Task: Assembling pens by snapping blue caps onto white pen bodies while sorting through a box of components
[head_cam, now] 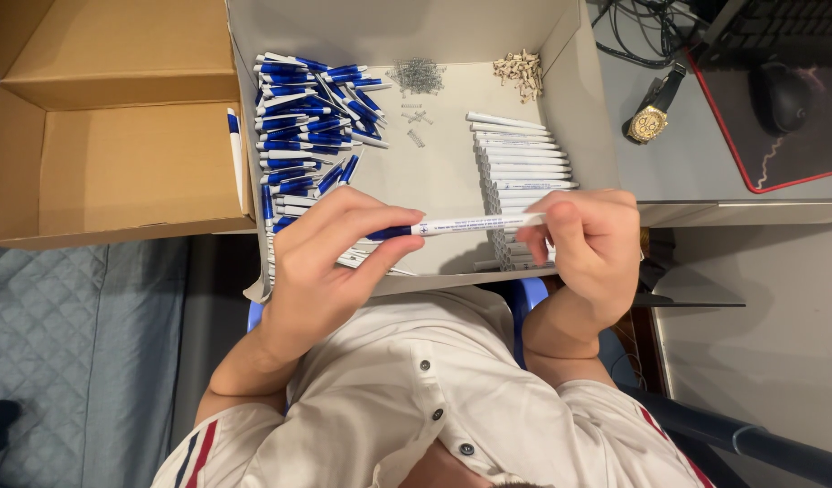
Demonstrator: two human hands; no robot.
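Centre of frame: a white ballpoint pen [466, 223] with a blue end is held level over the white tray [560, 54]. The left hand [321, 262] pinches its blue end; the right hand [588, 248] closes on the white end, probably so the halves meet in line. Blue-tipped parts [308, 108] lie heaped upper left, white barrels [520, 149] stacked at right, sorted within reach. Springs [416, 74] and small beige pieces [520, 70] are too small to identify surely. The pen's right tip is hidden by fingers.

Right hand [586, 248] covers the pen [466, 223] tip; lower white barrels [517, 167] hidden behind it; keyboard [782, 23] cut off.
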